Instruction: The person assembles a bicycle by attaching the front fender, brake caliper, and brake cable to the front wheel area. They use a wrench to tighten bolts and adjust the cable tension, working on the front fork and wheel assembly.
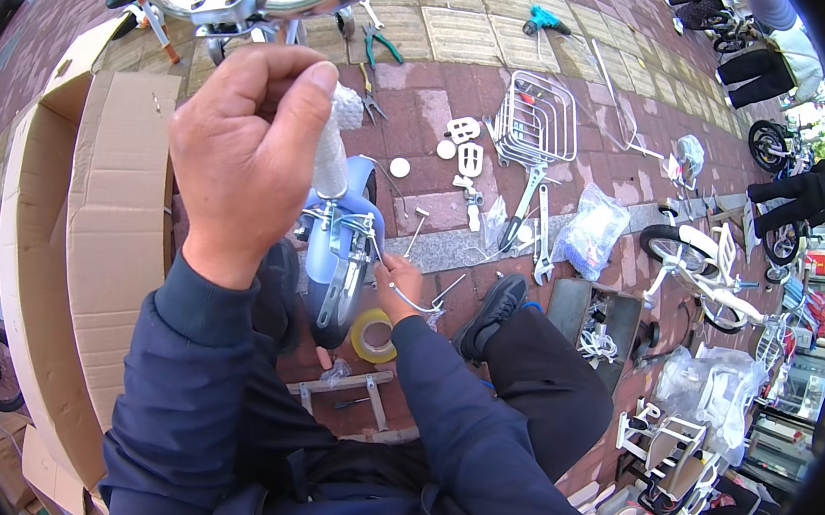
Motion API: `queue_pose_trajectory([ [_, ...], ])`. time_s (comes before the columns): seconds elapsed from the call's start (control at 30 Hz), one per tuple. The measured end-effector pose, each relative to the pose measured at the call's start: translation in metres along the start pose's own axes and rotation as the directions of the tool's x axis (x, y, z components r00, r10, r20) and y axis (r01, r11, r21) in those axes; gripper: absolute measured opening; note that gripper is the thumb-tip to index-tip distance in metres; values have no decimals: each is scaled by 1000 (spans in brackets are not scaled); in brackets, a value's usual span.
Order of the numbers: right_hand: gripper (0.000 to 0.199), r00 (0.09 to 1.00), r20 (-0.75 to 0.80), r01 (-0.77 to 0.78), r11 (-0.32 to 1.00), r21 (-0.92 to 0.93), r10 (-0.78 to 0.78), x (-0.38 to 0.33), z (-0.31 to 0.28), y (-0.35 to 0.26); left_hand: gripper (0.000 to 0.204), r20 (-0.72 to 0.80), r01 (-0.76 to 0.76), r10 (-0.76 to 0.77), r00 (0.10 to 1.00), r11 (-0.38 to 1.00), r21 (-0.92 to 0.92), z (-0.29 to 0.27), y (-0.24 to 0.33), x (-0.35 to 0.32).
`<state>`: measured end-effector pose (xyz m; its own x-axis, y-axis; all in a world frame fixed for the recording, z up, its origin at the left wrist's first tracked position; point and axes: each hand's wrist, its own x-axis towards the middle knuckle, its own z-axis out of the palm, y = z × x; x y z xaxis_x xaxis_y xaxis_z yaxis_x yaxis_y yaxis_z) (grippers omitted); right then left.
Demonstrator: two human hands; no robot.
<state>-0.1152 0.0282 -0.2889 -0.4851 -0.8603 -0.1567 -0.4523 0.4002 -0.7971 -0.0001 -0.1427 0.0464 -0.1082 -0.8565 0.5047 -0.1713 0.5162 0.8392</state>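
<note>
Steadying in at a pale-blue bicycle (327,267) — left hand (249,135) high, right hand (402,285) low.

The bicycle's front end stands near, left of centre; left fingers curl in beside its white-wrapped stem (332,157), their hold impossible to tell. Right fingers bend beside the wheel, tips hidden, grip unclear — tape roll (357,340) near, wire basket (540,120) far right.

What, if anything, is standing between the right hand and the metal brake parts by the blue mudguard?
Nothing visible does: the right hand is close beside the metal brake parts, though exact contact is unclear.
</note>
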Motion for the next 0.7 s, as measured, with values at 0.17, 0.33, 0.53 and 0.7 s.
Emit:
queue_pose_trajectory([
  [0.17, 16, 994, 2, 109, 990, -94, -109, -3, 1, -10, 12, -16, -4, 5, 1000, 1000, 12, 0, -1, 1],
  [0.33, 14, 974, 35, 228, 966, -123, -225, -2, -3, -12, 12, -12, -6, 6, 1000, 1000, 15, 0, -2, 1],
  [0.53, 26, 998, -37, -49, 997, 53, 51, -6, 1, -21, 11, -103, -15, 15, 995, 1000, 2, 2, -1, 0],
  [0.7, 26, 996, -34, -83, 995, 49, 85, -8, 1, -19, 16, -201, -197, 296, 934, 895, 399, -6, -6, 4],
])
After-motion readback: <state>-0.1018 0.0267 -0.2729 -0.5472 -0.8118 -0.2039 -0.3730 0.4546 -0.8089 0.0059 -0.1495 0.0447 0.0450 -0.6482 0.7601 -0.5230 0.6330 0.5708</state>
